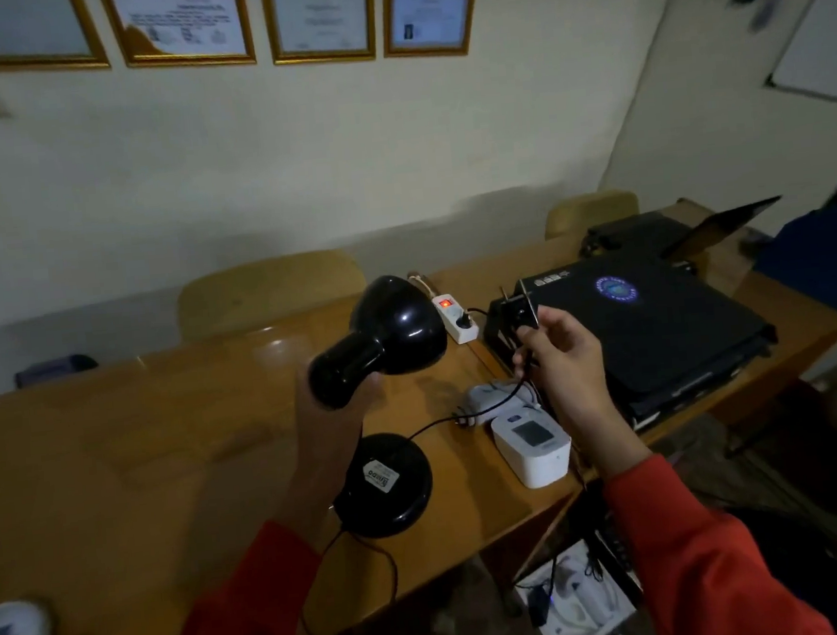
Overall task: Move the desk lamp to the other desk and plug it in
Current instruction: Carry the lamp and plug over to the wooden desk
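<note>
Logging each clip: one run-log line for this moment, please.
left hand: holds desk lamp | right hand: holds plug | power strip: switch lit | lamp not plugged in

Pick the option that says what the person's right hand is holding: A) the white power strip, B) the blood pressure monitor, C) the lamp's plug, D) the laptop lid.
C: the right hand pinches the lamp's plug above the desk, its black cord trailing down toward the lamp base, while the power strip lies untouched beyond it.
</note>
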{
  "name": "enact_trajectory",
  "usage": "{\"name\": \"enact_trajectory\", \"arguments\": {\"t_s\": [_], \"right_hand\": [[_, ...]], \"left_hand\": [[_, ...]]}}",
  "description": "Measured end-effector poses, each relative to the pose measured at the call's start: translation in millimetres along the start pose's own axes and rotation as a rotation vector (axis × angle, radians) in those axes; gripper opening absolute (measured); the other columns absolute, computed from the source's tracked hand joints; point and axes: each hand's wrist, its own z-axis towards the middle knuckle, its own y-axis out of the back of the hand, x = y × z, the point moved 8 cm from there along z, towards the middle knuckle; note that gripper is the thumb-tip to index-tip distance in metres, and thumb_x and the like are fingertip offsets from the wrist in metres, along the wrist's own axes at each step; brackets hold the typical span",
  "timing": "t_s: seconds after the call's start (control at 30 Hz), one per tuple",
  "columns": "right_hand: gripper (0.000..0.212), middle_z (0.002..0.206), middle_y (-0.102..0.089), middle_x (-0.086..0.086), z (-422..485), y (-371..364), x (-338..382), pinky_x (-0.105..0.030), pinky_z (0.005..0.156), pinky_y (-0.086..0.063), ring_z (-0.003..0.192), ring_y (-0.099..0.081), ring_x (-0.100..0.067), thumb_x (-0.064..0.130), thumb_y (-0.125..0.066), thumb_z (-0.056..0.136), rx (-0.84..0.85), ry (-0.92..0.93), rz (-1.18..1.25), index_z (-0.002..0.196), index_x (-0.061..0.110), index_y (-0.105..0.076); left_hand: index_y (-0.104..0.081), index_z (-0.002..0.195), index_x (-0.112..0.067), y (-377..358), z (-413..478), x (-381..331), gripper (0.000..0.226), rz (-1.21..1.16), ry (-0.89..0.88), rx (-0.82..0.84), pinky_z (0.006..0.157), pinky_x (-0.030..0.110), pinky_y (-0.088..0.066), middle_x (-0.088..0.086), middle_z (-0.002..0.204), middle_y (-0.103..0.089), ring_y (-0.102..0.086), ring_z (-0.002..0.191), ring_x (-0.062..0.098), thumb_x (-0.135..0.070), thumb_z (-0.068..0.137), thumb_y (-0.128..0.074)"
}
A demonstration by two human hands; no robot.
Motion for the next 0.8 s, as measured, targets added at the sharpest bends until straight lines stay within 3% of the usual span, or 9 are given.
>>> {"name": "enact_trajectory", "arguments": {"t_s": [0.1,0.17,0.27,0.37,0.53,0.67,0.8], "right_hand": [[0.024,0.077,-0.059,-0.006,33,13,-8,-0.022,0.049,-0.051,0.055,-0.057,-0.007,0.004,-0.056,0.091,-0.002,-0.01,0.006,0.115,0.01,-0.056],[0.028,0.074,-0.059,-0.003,57,22,-12,-0.023,0.051,-0.05,0.056,-0.057,-0.007,0.005,-0.056,0.091,0.0,-0.027,0.002,0.119,0.008,-0.054],[0.026,0.075,-0.061,0.001,94,35,-16,-0.025,0.054,-0.05,0.056,-0.058,-0.005,0.008,-0.058,0.09,0.04,-0.028,-0.006,0.115,0.017,-0.057],[0.026,0.085,-0.061,0.001,129,48,-18,-0.022,0.054,-0.051,0.061,-0.061,-0.003,0.012,-0.06,0.089,0.069,-0.004,-0.049,0.105,0.032,-0.059],[0.031,0.081,-0.059,0.006,171,64,-15,-0.018,0.048,-0.05,0.056,-0.061,-0.001,0.009,-0.061,0.088,0.125,0.069,-0.065,0.09,0.041,-0.063],[0.031,0.087,-0.062,-0.002,192,70,-17,-0.015,0.048,-0.05,0.056,-0.061,0.001,0.011,-0.06,0.088,0.169,0.116,-0.151,0.092,0.042,-0.061],[0.03,0.077,-0.062,0.002,202,70,-23,-0.014,0.047,-0.048,0.053,-0.06,0.001,0.01,-0.06,0.088,0.219,0.139,-0.173,0.095,0.039,-0.062]], "left_hand": [[-0.052,0.112,-0.008,-11,6,14,0.063,-0.002,0.029,-0.057,0.082,0.047,-0.05,0.023,0.107,-0.058,-0.059,0.095,0.035,-0.037,0.061,-0.076],[-0.053,0.106,-0.023,-16,9,24,0.047,-0.005,0.044,-0.136,0.085,0.046,-0.05,0.013,0.105,-0.06,-0.059,0.097,0.032,-0.026,0.067,-0.08],[-0.049,0.099,-0.039,-25,13,32,0.043,0.035,0.008,-0.253,0.076,0.026,-0.054,-0.008,0.101,-0.058,-0.062,0.094,0.011,-0.012,0.076,-0.074],[-0.046,0.107,-0.032,-39,14,37,0.044,0.064,-0.023,-0.309,0.067,0.008,-0.053,-0.013,0.103,-0.056,-0.061,0.085,-0.011,-0.011,0.078,-0.071],[-0.035,0.117,-0.026,-70,16,49,0.053,0.078,-0.023,-0.358,0.067,0.003,-0.05,-0.017,0.107,-0.049,-0.059,0.089,-0.009,-0.009,0.08,-0.07],[-0.03,0.129,-0.028,-97,16,52,0.065,0.085,-0.07,-0.362,0.073,0.0,-0.047,-0.024,0.118,-0.042,-0.053,0.099,-0.021,-0.003,0.082,-0.067],[-0.03,0.132,-0.022,-115,15,60,0.066,0.098,-0.097,-0.388,0.082,0.003,-0.047,-0.007,0.128,-0.042,-0.05,0.111,-0.005,0.002,0.082,-0.065]]}}
